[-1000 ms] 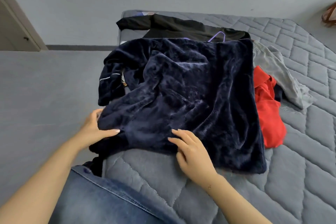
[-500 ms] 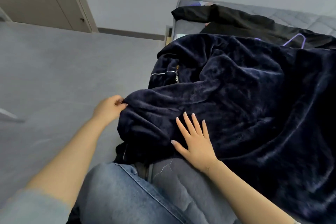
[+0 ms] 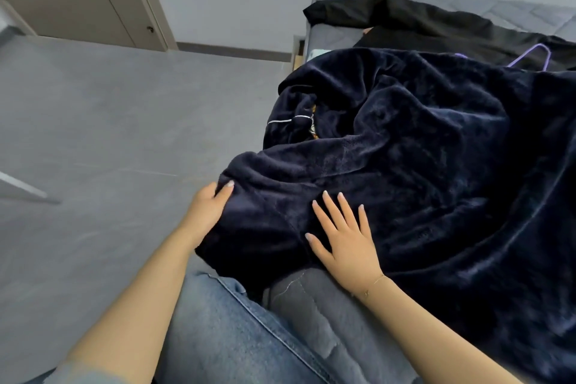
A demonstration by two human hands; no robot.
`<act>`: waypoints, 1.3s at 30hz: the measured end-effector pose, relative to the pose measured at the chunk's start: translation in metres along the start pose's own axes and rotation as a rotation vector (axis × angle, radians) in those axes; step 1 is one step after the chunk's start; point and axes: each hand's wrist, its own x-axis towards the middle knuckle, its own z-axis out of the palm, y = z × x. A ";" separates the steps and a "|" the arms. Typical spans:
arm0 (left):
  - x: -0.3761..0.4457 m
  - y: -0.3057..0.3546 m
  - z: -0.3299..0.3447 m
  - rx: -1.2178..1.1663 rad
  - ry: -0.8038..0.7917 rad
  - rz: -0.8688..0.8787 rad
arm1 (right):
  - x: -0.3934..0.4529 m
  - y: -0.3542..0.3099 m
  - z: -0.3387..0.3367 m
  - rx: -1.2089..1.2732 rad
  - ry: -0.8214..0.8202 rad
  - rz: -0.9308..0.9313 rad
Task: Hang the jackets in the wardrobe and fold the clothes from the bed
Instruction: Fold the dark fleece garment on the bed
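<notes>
The dark navy plush garment (image 3: 420, 171) lies spread over the near left corner of the bed (image 3: 324, 315), its bulk running away from the person toward the bed's far edge and off to the right, with its near left fold hanging over the left edge of the mattress. Both hands sit at that near fold. The left hand (image 3: 207, 210) is at the outermost tip of the fold, right at the bed's left edge, thumb on top of the cloth and the other fingers tucked out of sight beneath, so it seems to pinch the fabric. The right hand (image 3: 343, 240) lies just inside it, flat on the garment with fingers straight and spread, pressing down and holding nothing. The fabric to be folded lies ahead and to the right of both hands; the left hand is nearer the loose edge. The garment is thick, velvety and rumpled, with a thin white piping line near its bunched left side. Behind it lies a black jacket (image 3: 436, 22) with a purple hanger (image 3: 530, 54)
</notes>
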 end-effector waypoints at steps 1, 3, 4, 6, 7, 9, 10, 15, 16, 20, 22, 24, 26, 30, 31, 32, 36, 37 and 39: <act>-0.003 -0.005 0.002 0.214 -0.043 -0.020 | -0.001 0.000 0.001 -0.011 -0.011 -0.004; -0.011 -0.010 0.004 0.400 -0.165 -0.105 | -0.003 0.003 0.001 -0.011 -0.014 -0.016; -0.014 -0.008 0.002 0.359 -0.234 -0.183 | -0.004 0.006 0.001 -0.008 -0.015 -0.021; -0.023 0.004 -0.003 0.206 -0.446 -0.359 | -0.010 0.011 0.001 -0.005 -0.010 -0.043; -0.028 0.007 -0.006 0.195 -0.577 -0.408 | -0.014 0.013 0.001 -0.007 0.001 -0.054; -0.038 0.010 -0.011 0.329 -0.771 -0.409 | -0.022 0.016 0.001 0.001 0.017 -0.057; -0.043 0.012 -0.013 0.421 -0.790 -0.380 | -0.026 0.017 0.000 0.016 0.022 -0.056; -0.065 0.031 -0.022 0.106 -0.695 -0.299 | -0.048 0.020 -0.008 0.391 0.102 -0.047; -0.070 0.041 -0.022 -0.026 -0.693 -0.299 | -0.057 0.020 -0.011 0.526 0.153 -0.003; -0.089 0.095 -0.013 -0.300 -0.613 -0.222 | -0.089 0.015 -0.022 0.813 0.310 0.052; -0.096 0.121 0.000 -0.431 -0.513 -0.218 | -0.094 0.006 -0.031 0.923 0.287 0.038; -0.102 0.138 0.013 -0.504 -0.432 -0.226 | -0.096 -0.005 -0.039 0.964 0.332 0.065; -0.106 0.145 0.021 -0.550 -0.390 -0.263 | -0.100 -0.016 -0.040 0.907 0.478 0.117; -0.114 0.143 0.022 -0.647 -0.381 -0.300 | -0.107 -0.031 -0.023 0.929 0.362 0.174; -0.116 0.143 0.021 -0.674 -0.388 -0.302 | -0.107 -0.033 -0.018 0.981 0.216 0.177; -0.116 0.142 0.019 -0.702 -0.393 -0.299 | -0.104 -0.036 -0.015 1.051 0.085 0.164; -0.118 0.141 0.013 -0.757 -0.413 -0.271 | -0.081 -0.048 -0.024 1.730 -0.004 0.313; -0.122 0.141 0.011 -0.748 -0.428 -0.265 | -0.081 -0.047 -0.030 1.982 0.054 0.461; -0.125 0.137 0.007 -0.702 -0.405 -0.273 | -0.089 -0.035 -0.029 2.281 0.251 0.756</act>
